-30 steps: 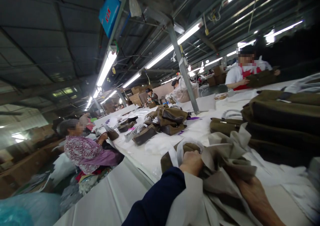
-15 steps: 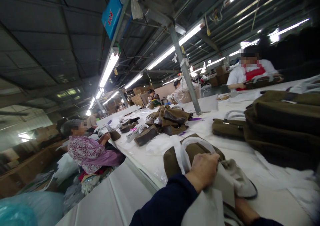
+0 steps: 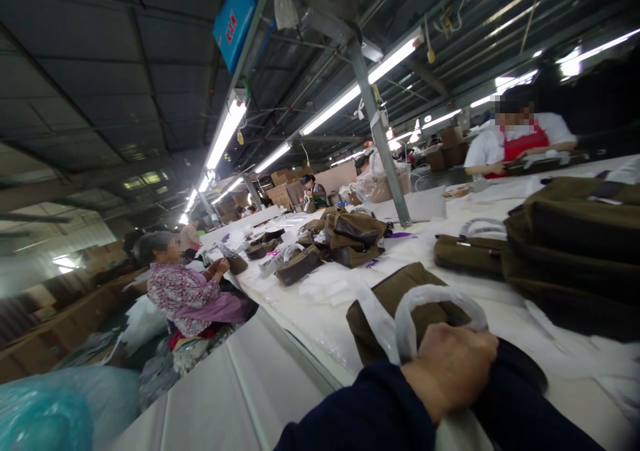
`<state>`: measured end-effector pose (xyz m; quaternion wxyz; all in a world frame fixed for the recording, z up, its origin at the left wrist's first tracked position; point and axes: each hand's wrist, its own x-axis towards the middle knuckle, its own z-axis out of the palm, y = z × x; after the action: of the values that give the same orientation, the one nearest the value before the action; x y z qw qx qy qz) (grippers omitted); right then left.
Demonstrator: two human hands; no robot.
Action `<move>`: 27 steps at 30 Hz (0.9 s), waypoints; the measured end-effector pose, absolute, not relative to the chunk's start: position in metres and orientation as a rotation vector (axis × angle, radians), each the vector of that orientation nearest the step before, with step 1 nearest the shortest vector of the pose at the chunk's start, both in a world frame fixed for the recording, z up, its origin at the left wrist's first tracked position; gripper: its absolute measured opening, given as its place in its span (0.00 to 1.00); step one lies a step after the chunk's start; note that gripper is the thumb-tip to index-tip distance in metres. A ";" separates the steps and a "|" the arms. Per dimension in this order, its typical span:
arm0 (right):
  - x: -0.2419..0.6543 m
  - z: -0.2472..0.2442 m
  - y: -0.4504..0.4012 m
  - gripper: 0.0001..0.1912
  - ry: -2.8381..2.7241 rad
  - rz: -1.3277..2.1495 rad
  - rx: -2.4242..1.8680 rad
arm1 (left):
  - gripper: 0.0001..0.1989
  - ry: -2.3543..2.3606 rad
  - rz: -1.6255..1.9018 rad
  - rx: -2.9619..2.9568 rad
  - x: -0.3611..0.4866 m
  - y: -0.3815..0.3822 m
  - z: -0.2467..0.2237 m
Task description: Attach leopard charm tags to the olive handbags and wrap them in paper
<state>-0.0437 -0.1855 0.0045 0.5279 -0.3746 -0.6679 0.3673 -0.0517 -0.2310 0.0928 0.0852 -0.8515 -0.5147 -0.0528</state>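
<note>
An olive-brown handbag [image 3: 385,311] with a handle [image 3: 445,294] wrapped in white lies on the table in front of me. My left hand [image 3: 455,368] is closed in a fist on the bag's upper part, just below the handle loop. From the lower right comes my right sleeve [image 3: 535,404], dark navy, crossing the bag's near side. The right hand itself is hidden behind my left hand and wrist, so its fingers do not show. Below my left wrist hangs some pale material [image 3: 463,431], partly covered by my sleeves.
Stacked olive bags [image 3: 575,258] stand at the right, and more bags [image 3: 355,234] are heaped farther along the white table [image 3: 310,328]. A metal post [image 3: 383,144] rises from it. A seated co-worker [image 3: 187,288] is at left, another in a red apron [image 3: 523,138] across.
My left hand and the bag have shifted right in view. My right hand, partly visible below the left before, is now hidden, its sleeve reaching farther up. The pale flap over the bag shows less.
</note>
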 end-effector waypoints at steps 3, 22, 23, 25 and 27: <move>-0.044 0.034 -0.174 0.28 -1.718 0.974 -0.773 | 0.12 -1.667 -0.186 -2.476 -0.068 -0.219 0.103; 0.067 -0.010 -0.272 0.43 -2.473 -0.074 -0.475 | 0.32 -1.665 -0.325 -2.777 -0.127 -0.186 0.108; 0.047 -0.011 -0.275 0.44 -2.484 -0.057 -0.467 | 0.33 -1.663 -0.320 -2.810 -0.127 -0.189 0.115; 0.016 -0.016 -0.273 0.41 -2.504 0.011 -0.463 | 0.31 -1.678 -0.343 -2.927 -0.130 -0.202 0.130; 0.000 -0.022 -0.264 0.29 -2.476 0.108 -0.484 | 0.26 -1.775 -0.503 -3.079 -0.140 -0.227 0.143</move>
<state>-0.0003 -0.2640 -0.0218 0.3034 -0.1827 -0.9343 0.0406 -0.1395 -0.2272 0.1426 -0.2220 -0.8364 -0.4821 -0.1368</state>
